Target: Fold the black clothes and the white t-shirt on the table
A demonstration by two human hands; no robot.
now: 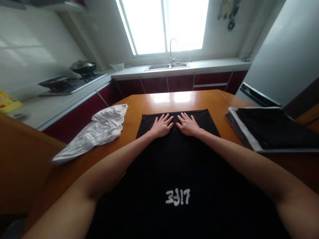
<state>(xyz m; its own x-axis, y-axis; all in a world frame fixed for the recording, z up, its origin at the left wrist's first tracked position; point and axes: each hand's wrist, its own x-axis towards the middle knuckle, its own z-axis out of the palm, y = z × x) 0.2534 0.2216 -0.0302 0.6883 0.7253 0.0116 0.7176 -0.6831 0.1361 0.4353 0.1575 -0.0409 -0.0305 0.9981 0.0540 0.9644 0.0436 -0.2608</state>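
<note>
— While both palms press down like that, are they holding anything?
— Nothing. The left hand (161, 126) and the right hand (188, 125) lie open, fingers spread, side by side and nearly touching, on the far end of the black shirt (174, 159).
— And where is the shirt?
— Spread out on the wooden table (174, 98), running from the person's body up to the hands, with white lettering near the body. It looks smooth under the palms, and I see no fold in it.
— So how far along is it?
— Early with this one, I'd judge: laid out and flattened, not folded. To the right a dark pile (271, 127) with a pale edge lies folded, apart from the shirt. To the left a white garment (99, 131) lies crumpled by the table's edge, with no hand on it.
</note>
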